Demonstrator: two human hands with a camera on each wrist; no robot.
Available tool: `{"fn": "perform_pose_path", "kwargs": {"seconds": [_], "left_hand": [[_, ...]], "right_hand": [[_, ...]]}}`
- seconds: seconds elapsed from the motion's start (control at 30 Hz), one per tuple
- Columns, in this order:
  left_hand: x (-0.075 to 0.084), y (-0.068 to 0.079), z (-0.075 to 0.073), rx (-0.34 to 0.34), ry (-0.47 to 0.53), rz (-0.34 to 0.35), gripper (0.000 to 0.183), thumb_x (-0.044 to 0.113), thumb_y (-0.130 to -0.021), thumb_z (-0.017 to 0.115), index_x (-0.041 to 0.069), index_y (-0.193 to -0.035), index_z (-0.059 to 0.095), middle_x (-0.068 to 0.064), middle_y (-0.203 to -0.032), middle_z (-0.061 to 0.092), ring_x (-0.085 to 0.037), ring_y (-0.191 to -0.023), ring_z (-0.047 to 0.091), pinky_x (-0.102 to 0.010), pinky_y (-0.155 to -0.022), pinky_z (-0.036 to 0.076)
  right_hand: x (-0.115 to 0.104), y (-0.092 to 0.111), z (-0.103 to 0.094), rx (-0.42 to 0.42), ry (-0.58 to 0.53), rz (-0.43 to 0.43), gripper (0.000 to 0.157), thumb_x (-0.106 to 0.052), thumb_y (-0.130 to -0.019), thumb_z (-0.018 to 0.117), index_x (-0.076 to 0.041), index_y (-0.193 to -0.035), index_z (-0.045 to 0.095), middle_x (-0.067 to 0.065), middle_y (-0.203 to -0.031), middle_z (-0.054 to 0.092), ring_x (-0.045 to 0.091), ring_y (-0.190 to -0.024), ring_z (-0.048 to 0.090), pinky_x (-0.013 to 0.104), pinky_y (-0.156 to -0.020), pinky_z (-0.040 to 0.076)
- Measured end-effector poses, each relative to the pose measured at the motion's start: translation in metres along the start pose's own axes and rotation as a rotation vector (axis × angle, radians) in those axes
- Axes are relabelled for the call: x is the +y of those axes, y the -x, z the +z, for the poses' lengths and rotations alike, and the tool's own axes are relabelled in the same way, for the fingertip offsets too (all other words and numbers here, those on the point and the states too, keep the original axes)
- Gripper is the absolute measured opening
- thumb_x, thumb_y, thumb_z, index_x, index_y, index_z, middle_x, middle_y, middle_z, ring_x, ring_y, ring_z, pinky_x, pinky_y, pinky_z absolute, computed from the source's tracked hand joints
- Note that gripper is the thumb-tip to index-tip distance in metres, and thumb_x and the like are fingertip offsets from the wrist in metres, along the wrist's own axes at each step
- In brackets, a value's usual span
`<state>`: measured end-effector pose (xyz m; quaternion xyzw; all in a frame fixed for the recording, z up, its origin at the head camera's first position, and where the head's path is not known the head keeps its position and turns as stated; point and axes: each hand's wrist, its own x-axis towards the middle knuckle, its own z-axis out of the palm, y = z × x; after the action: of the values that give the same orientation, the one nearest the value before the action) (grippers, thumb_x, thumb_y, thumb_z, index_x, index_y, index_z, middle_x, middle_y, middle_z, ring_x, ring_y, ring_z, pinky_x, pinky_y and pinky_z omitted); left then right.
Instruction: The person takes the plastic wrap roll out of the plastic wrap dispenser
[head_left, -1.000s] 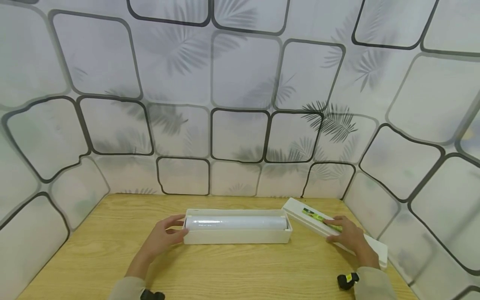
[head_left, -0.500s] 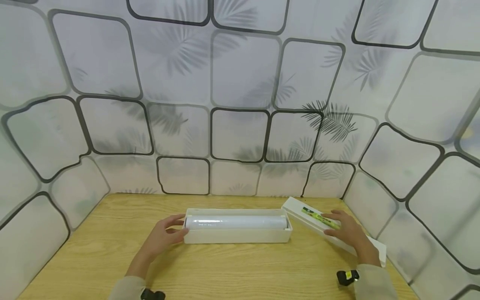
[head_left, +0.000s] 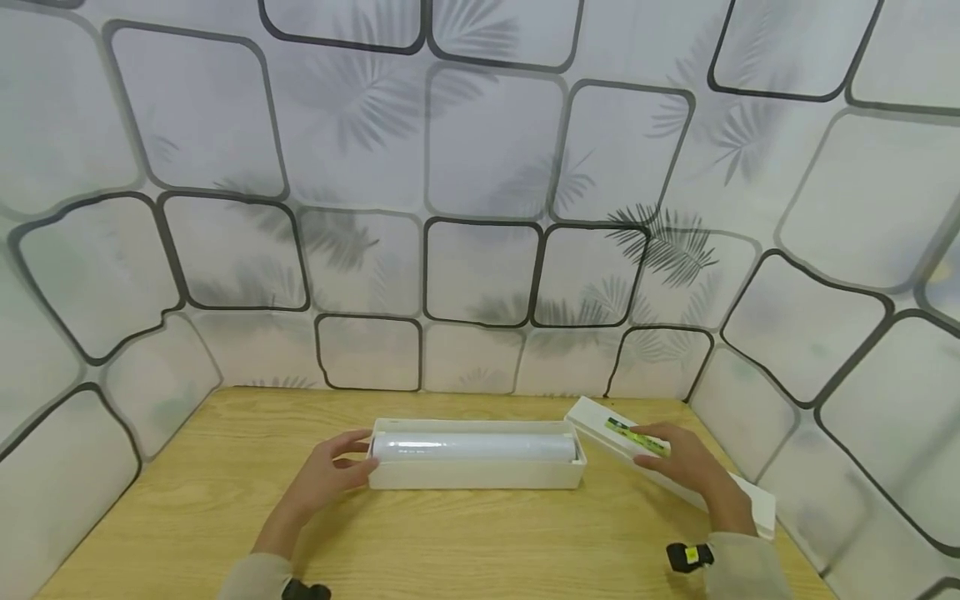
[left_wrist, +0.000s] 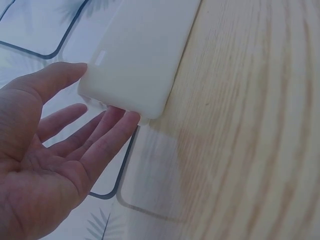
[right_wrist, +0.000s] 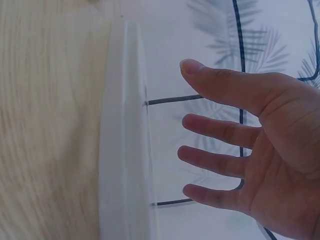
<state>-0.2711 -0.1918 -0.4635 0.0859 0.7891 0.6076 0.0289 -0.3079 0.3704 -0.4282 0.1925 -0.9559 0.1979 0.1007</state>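
A long white box (head_left: 476, 477) without its lid lies on the table, a pale glossy roll (head_left: 476, 447) inside it. My left hand (head_left: 333, 467) is at the box's left end, with thumb and fingertips at its edges and the fingers fairly straight. The left wrist view shows this hand (left_wrist: 65, 150) against the box's end (left_wrist: 125, 95). To the right, the white lid (head_left: 753, 496) with a green label (head_left: 633, 436) lies slantwise. Over it is my right hand (head_left: 686, 462), partly covering the label. In the right wrist view that hand's fingers are spread, apart from the lid (right_wrist: 122, 125).
The wood-grain table (head_left: 450, 550) is enclosed at the back and sides by patterned wall covering (head_left: 480, 267). The lid's far end lies close to the box's right end, and its near end points toward the right wall.
My right hand has shifted a little left along the lid, and its fingers now cover the middle of the label. The left hand, box and lid stay in place.
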Motion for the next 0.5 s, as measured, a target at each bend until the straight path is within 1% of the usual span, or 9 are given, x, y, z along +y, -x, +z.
{"fn": "perform_pose_path", "kwargs": {"seconds": [0.1, 0.23, 0.37, 0.5], "left_hand": [[0.0, 0.001, 0.001, 0.006, 0.011, -0.008, 0.062, 0.013, -0.098, 0.071, -0.007, -0.15, 0.043, -0.037, -0.141, 0.054, -0.033, -0.109, 0.071, -0.036, -0.085, 0.066], [-0.001, 0.001, 0.0, -0.001, 0.01, -0.014, 0.062, 0.014, -0.099, 0.07, -0.007, -0.151, 0.042, -0.037, -0.143, 0.053, -0.034, -0.111, 0.07, -0.038, -0.086, 0.066], [-0.002, 0.0, -0.001, -0.009, 0.011, -0.01, 0.063, 0.014, -0.099, 0.07, -0.008, -0.151, 0.042, -0.037, -0.144, 0.052, -0.035, -0.111, 0.07, -0.039, -0.087, 0.066], [-0.002, 0.0, -0.001, -0.009, 0.016, -0.009, 0.063, 0.014, -0.098, 0.071, -0.008, -0.151, 0.042, -0.037, -0.143, 0.052, -0.035, -0.111, 0.07, -0.038, -0.087, 0.066]], "right_hand": [[-0.007, -0.002, -0.002, -0.001, 0.005, -0.002, 0.05, -0.026, -0.088, 0.082, -0.001, -0.129, 0.07, 0.028, -0.128, 0.068, 0.052, -0.117, 0.062, 0.067, -0.095, 0.054], [-0.014, -0.006, -0.003, -0.016, -0.014, -0.014, 0.05, -0.026, -0.088, 0.082, 0.0, -0.13, 0.069, 0.027, -0.129, 0.068, 0.05, -0.117, 0.063, 0.066, -0.097, 0.054], [-0.024, -0.01, -0.004, -0.011, -0.033, -0.077, 0.05, -0.024, -0.087, 0.082, 0.002, -0.128, 0.069, 0.025, -0.127, 0.07, 0.048, -0.115, 0.065, 0.063, -0.095, 0.056], [-0.036, -0.016, -0.005, -0.015, -0.074, -0.12, 0.048, -0.024, -0.089, 0.081, 0.001, -0.129, 0.069, 0.023, -0.128, 0.071, 0.047, -0.114, 0.066, 0.061, -0.094, 0.057]]}}
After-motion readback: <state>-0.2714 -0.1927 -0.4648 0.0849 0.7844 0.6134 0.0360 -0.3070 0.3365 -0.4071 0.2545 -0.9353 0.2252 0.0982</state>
